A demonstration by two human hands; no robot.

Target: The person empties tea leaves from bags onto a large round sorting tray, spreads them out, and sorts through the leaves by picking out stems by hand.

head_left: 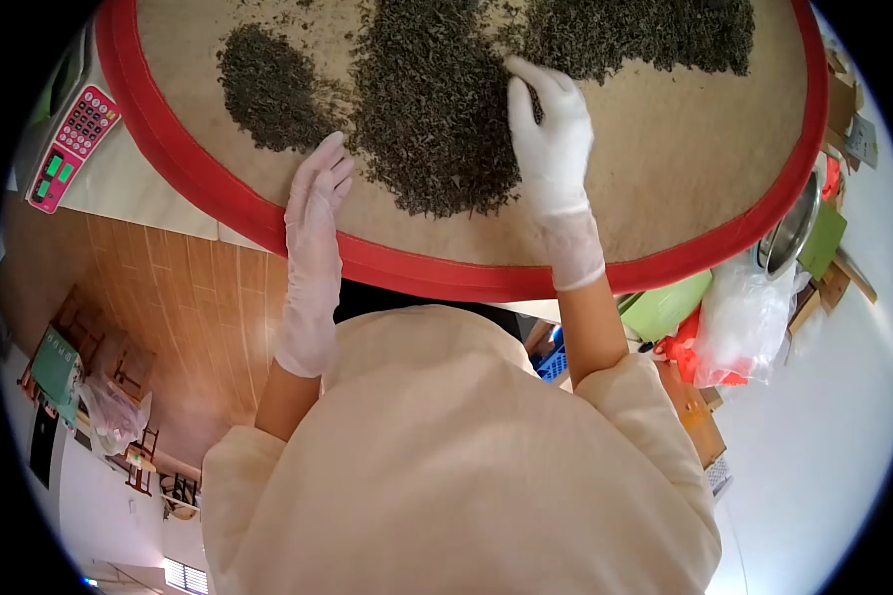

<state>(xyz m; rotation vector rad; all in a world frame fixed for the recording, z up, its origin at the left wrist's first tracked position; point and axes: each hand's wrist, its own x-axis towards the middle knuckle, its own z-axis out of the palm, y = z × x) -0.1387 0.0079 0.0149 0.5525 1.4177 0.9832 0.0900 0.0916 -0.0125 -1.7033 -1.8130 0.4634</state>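
Observation:
My left hand (318, 198), in a thin whitish glove, rests at the near side of the tray with its fingers stretched out and slightly bent. Its fingertips are beside a small heap of dark dried leaves (268, 89), which look like tea. My right hand (556, 134), also gloved, lies at the right edge of the large middle leaf heap (432, 119). Its thumb and index finger curve apart, with dark leaves showing in the gap. A third leaf heap (655, 35) spreads beyond the right hand. The round tray (704, 159) has a red cloth rim.
A pink-faced scale (74, 144) stands on the pale table (154, 198) at the left. Right of the tray are a metal bowl (794, 228), a clear plastic bag (749, 317) and several boxes. Wooden flooring (208, 288) and chairs (129, 367) lie at lower left.

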